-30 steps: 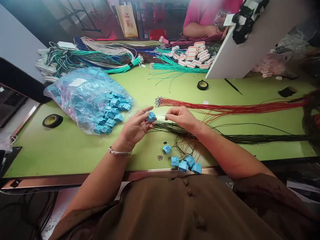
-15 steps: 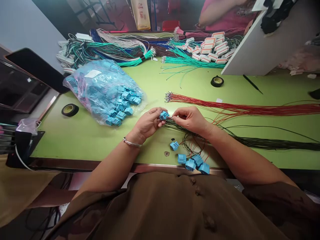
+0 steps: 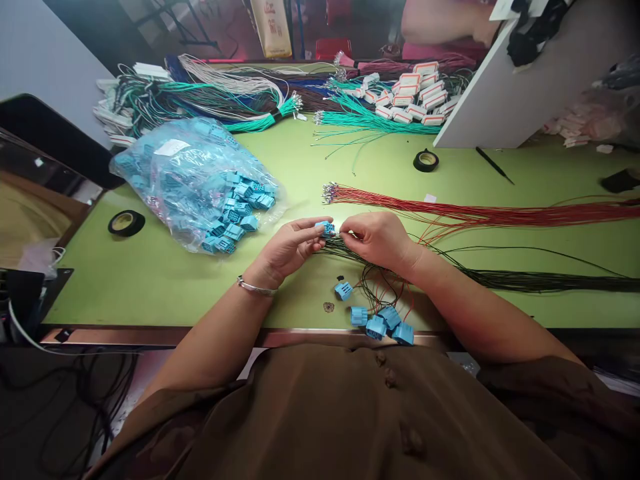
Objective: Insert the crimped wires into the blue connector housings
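While the left hand clamps its fingers on a blue connector above the green table, the right hand pinches a black wire at it.

My hands meet mid-counter: left hand holding connector, right hand touching it from right. Bag of connectors left, tape roll further left. Two wire bundles run right. Loose connectors at near edge. Second tape roll and wire harnesses behind.
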Available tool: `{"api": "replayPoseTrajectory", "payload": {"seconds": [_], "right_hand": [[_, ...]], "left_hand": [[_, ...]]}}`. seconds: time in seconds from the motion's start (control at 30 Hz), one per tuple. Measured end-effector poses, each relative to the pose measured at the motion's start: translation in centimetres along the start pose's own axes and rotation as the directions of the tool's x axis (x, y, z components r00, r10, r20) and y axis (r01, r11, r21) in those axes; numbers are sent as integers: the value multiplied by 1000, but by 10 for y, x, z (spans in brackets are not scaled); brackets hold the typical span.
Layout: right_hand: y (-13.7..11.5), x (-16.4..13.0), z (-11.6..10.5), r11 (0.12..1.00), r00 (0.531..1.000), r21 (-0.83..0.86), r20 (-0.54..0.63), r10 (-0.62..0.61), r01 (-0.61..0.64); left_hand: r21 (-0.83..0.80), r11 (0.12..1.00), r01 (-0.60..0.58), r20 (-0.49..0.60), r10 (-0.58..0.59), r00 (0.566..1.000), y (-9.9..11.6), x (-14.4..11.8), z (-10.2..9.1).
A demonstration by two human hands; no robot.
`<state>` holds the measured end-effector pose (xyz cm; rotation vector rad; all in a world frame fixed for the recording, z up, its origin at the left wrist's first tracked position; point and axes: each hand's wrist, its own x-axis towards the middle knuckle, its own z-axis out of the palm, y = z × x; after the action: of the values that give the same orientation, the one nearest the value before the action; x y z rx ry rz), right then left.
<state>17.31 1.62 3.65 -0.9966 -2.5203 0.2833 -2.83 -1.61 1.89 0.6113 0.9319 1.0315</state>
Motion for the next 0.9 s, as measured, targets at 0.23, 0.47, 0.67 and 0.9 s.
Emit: {"api": "replayPoseTrajectory", "payload": {"seconds": [0.23,0.47,0.67,0.9], "right_hand": [[2,-2,7,996,996,-73,-55,-64,60],[2,-1,5,977,993,212,-104,46,-23],[-3,-4,11,991,992,112,-92,86,-75],[-5,-7,20,992,986,-96,-153,63,-78]], "left_hand": [[3,1000,-5,-11,5,1000,-2,1,-2],[-8,999,-33,-31,32,999,-1,1,0],[43,998,-35,-29,36,999,-5,0,1],[57,996,-70,-44,72,996,-7,-1,6]]}}
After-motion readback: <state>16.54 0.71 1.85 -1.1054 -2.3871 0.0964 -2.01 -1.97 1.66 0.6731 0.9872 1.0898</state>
